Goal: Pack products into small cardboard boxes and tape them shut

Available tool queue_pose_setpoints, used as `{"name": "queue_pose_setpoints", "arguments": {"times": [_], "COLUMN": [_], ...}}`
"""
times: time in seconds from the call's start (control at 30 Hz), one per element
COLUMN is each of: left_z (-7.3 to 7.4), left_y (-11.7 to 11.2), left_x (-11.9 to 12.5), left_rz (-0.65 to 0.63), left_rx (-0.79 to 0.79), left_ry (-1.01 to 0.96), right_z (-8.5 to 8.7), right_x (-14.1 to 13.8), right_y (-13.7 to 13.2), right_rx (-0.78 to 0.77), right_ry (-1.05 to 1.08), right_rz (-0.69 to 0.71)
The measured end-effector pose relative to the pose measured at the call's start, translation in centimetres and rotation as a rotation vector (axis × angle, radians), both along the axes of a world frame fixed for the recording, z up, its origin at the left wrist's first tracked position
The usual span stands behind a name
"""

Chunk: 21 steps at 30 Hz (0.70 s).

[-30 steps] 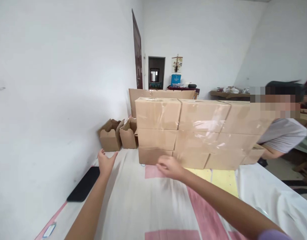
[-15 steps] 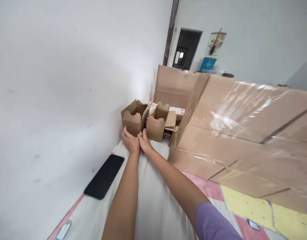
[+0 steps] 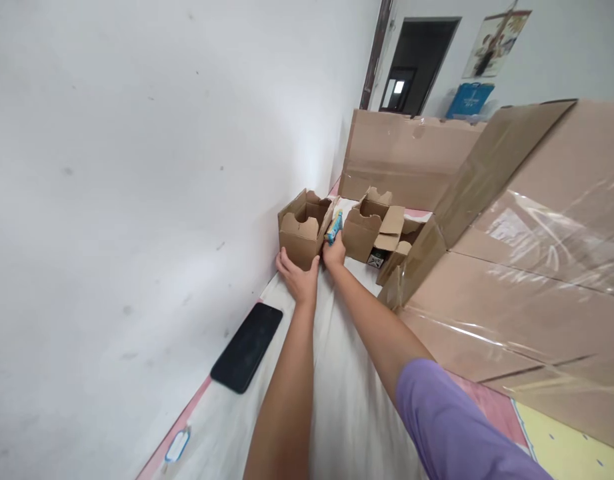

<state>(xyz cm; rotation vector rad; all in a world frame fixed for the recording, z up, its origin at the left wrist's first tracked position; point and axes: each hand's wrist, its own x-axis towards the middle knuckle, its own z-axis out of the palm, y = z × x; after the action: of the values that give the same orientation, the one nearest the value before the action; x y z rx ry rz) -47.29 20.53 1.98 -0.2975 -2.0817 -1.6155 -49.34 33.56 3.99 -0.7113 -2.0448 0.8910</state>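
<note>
My left hand (image 3: 299,279) spans the near side of an open cardboard box (image 3: 299,247), fingers at its left edge and thumb at its right, gripping it. In my right hand (image 3: 335,253) is a small blue packet (image 3: 335,227), pinched upright just right of that box. Its lower part is hidden by my fingers, and its exact kind cannot be made out. To the right stands a second open cardboard box (image 3: 359,233) with a cut-out rim. Another cardboard box (image 3: 404,250) with a raised flap sits beyond it, a small black item (image 3: 377,258) beside it.
Along the left, a white wall (image 3: 137,200) rises beside the boxes. A black phone (image 3: 247,347) lies on the pale cloth (image 3: 347,373) near it. Large taped cardboard panels (image 3: 537,267) stand on the right, and another panel (image 3: 401,160) closes off the back.
A blue packet now shows in my right hand, which has moved away from my left. The gap between the first two boxes is wider. The view has swung left.
</note>
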Motion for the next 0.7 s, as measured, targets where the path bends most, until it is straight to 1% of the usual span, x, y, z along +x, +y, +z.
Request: {"name": "queue_pose_setpoints", "arguments": {"times": [0.07, 0.13, 0.2, 0.27, 0.3, 0.37, 0.47, 0.53, 0.57, 0.63, 0.7], "left_z": [-0.2, -0.4, -0.5, -0.4, -0.3, -0.1, 0.4, 0.7, 0.8, 0.9, 0.8], "left_y": [0.2, 0.3, 0.3, 0.4, 0.4, 0.5, 0.7, 0.6, 0.4, 0.0, -0.4], "left_x": [-0.2, -0.5, -0.8, -0.9, -0.9, -0.6, 0.1, 0.3, 0.2, -0.5, -1.6], "left_rz": [-0.012, -0.036, -0.07, -0.117, -0.143, -0.179, -0.187, -0.181, -0.174, -0.157, -0.18], "left_rx": [0.082, 0.145, 0.188, 0.208, 0.203, 0.138, -0.048, -0.15, -0.176, -0.17, -0.095], "left_ry": [-0.026, -0.057, -0.076, -0.085, -0.101, -0.164, -0.25, -0.231, -0.197, -0.101, -0.007], "right_z": [0.0, -0.1, 0.0, 0.1, 0.1, 0.1, -0.6, -1.5, -2.0, -2.8, -3.3], "right_x": [0.3, 0.7, 1.0, 1.5, 1.7, 2.2, 2.6, 2.8, 2.8, 2.8, 2.8], "right_y": [0.4, 0.3, -0.2, -0.8, -1.0, -1.4, -1.9, -2.2, -2.4, -2.6, -2.7], "right_rx": [-0.062, -0.102, -0.115, -0.107, -0.097, -0.078, -0.076, -0.095, -0.109, -0.138, -0.16], "right_ry": [-0.015, -0.004, 0.03, 0.086, 0.12, 0.196, 0.313, 0.38, 0.406, 0.439, 0.447], "right_rz": [-0.094, -0.163, -0.198, -0.204, -0.202, -0.199, -0.191, -0.183, -0.181, -0.176, -0.165]}}
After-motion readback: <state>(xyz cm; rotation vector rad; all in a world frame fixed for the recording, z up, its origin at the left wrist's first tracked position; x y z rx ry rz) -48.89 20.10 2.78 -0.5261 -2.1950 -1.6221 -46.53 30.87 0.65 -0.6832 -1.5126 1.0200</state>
